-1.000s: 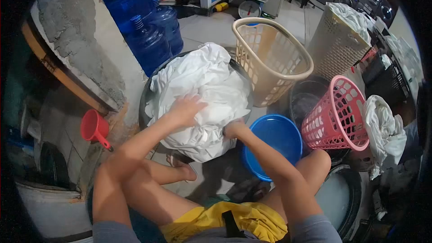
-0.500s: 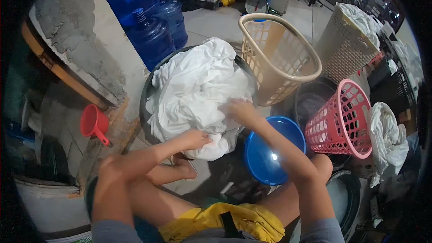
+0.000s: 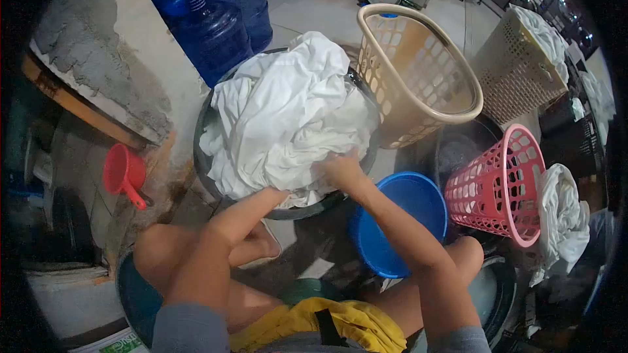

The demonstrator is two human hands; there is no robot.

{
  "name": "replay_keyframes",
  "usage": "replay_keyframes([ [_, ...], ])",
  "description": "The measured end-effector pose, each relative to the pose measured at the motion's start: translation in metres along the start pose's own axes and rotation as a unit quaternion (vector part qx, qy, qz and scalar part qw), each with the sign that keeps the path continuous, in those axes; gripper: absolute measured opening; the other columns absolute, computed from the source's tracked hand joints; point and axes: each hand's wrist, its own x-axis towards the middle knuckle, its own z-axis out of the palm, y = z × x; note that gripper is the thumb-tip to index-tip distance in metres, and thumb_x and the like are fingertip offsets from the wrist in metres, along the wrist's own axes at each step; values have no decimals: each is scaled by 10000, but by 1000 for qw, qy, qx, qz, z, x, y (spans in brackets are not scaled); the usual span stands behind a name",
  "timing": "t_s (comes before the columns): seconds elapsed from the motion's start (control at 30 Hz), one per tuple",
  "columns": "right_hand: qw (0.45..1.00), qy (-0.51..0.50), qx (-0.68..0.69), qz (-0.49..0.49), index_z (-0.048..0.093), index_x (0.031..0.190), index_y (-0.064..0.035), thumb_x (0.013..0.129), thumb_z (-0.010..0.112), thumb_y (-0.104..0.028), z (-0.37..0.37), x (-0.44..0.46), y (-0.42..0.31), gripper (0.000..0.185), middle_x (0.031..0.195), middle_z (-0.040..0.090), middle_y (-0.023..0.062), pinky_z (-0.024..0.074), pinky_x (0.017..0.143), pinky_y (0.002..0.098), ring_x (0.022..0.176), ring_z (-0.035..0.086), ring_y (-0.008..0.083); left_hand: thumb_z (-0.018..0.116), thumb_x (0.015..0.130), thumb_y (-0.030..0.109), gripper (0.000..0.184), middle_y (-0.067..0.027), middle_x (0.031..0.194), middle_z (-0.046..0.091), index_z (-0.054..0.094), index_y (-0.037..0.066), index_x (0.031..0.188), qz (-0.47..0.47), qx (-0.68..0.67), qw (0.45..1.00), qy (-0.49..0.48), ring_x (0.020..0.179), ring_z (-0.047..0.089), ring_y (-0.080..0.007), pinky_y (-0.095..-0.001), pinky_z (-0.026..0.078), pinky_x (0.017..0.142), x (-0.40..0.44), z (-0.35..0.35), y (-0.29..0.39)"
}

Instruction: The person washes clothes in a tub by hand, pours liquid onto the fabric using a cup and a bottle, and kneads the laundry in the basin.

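Note:
A large heap of wet-looking white cloth fills a dark round tub in front of me, rising above its rim. My right hand is at the near right side of the heap, its fingers curled into the folds of the fabric. At the near edge, my left hand reaches in against the cloth. Its fingers are hidden by the fabric. Close to my right forearm stands a blue basin, partly covered by that arm.
Behind the tub stand blue water jugs and a beige laundry basket. A pink basket and bundled white cloth are on the right. On the left, a red dipper lies beside the worn wall.
My left hand has pushed forward and sunk into the cloth. The fabric that hung over the tub's near rim now lies inside it. My right hand has closed in on the folds.

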Motion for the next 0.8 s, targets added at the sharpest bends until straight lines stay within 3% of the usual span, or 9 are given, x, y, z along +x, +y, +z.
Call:
replay_keyframes([
  [0.1, 1000, -8, 4, 17, 630, 1161, -334, 895, 512, -276, 21, 5, -5, 297, 1242, 544, 145, 201, 973, 756, 1148, 548, 361, 584, 834, 385, 427, -149, 1088, 651, 622, 96, 1145, 8, -42, 995, 88, 981, 624, -304, -405, 480, 860, 8, 1, -1],
  [0.13, 999, 32, -31, 14, 616, 1185, -306, 900, 512, -288, 26, 4, -8, 305, 1220, 555, 163, 243, 966, 733, 1145, 540, 392, 585, 833, 383, 427, -148, 1091, 650, 621, 97, 1147, 9, -55, 992, 112, 982, 624, -302, -404, 481, 860, 10, 3, -2],
  [0.23, 996, -59, -22, 59, 635, 1174, -231, 895, 522, -266, 16, 6, -17, 303, 1205, 563, 171, 305, 929, 713, 1138, 546, 391, 587, 829, 378, 426, -144, 1100, 648, 619, 101, 1151, 8, -90, 982, 167, 984, 622, -297, -399, 481, 860, 19, 5, -6],
  [0.33, 996, -1, -55, 68, 665, 1080, -207, 795, 594, -167, 37, 10, -17, 297, 1066, 620, 137, 346, 899, 701, 1055, 587, 354, 590, 825, 373, 426, -140, 1109, 645, 617, 105, 1155, 29, -122, 973, 193, 987, 621, -292, -395, 482, 859, 28, 3, -6],
  [0.43, 996, -49, -21, 71, 689, 1017, -154, 785, 607, -170, 46, 20, -12, 246, 1055, 633, 145, 369, 895, 682, 1052, 585, 373, 595, 816, 358, 434, -110, 1143, 630, 597, 138, 1190, 103, -175, 959, 199, 991, 611, -272, -371, 485, 855, 28, -6, 1],
  [0.53, 994, -77, 9, 76, 694, 982, -125, 781, 610, -158, 52, 26, -9, 220, 1033, 648, 151, 390, 888, 670, 1055, 585, 372, 600, 816, 336, 423, -102, 1139, 631, 596, 143, 1192, 37, -54, 985, 163, 985, 613, -268, -365, 486, 857, 30, 16, -5],
  [0.63, 993, -100, -12, 61, 691, 976, -126, 771, 618, -133, 55, 27, -7, 217, 1019, 655, 151, 408, 878, 660, 1070, 582, 365, 585, 830, 309, 400, -118, 1133, 626, 593, 136, 1191, 108, 17, 984, 141, 993, 610, -282, -378, 484, 857, 27, 5, 4],
  [0.8, 996, -67, -4, 59, 684, 980, -123, 785, 609, -142, 69, 32, -4, 210, 1003, 664, 149, 498, 824, 548, 1003, 618, 369, 569, 839, 284, 385, -129, 1131, 623, 589, 119, 1186, 124, 0, 983, 137, 1005, 607, -290, -393, 479, 859, 27, 24, -5],
])
